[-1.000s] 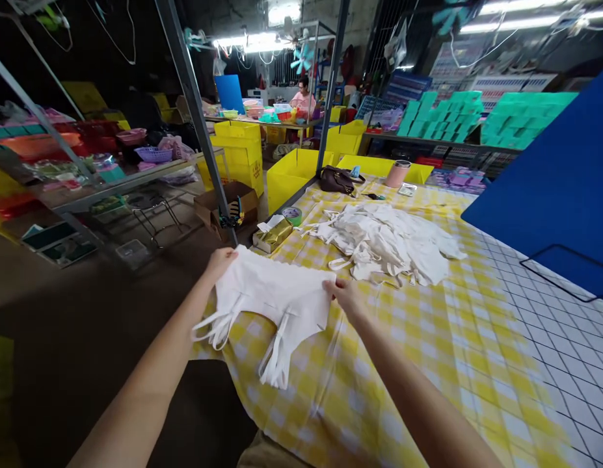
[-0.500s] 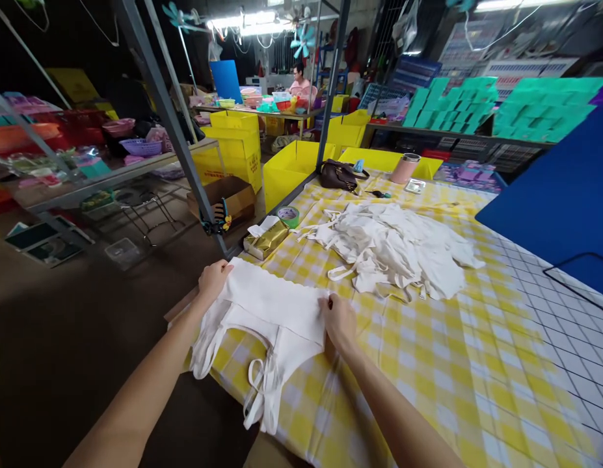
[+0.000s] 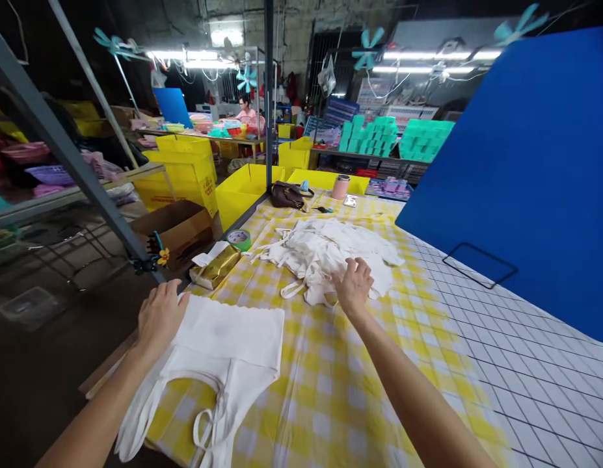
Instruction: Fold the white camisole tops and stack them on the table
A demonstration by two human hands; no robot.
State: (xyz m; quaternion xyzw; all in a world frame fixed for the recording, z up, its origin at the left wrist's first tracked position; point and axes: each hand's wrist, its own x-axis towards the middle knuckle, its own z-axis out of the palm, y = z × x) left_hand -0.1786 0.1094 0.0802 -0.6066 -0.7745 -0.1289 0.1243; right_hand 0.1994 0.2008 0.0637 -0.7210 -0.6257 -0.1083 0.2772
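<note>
From my distant place, I see a large, dim workroom, with a rough grey block wall [image 3: 297, 49] at the back. Several bright white tube lights [image 3: 423, 69] hang there, and near them are pale-blue fans [image 3: 367, 49]. A dark window-like opening with vertical bars [image 3: 321, 62] is in this wall. In front of me is a counter covered with yellow-and-white checked cloth [image 3: 321, 403]; a dark grey metal post [image 3: 268, 97] rises beside its far corner. On the left, the dark floor [image 3: 110, 305] lies in shadow. Farther back stands a long, loaded table [image 3: 255, 139].
</note>
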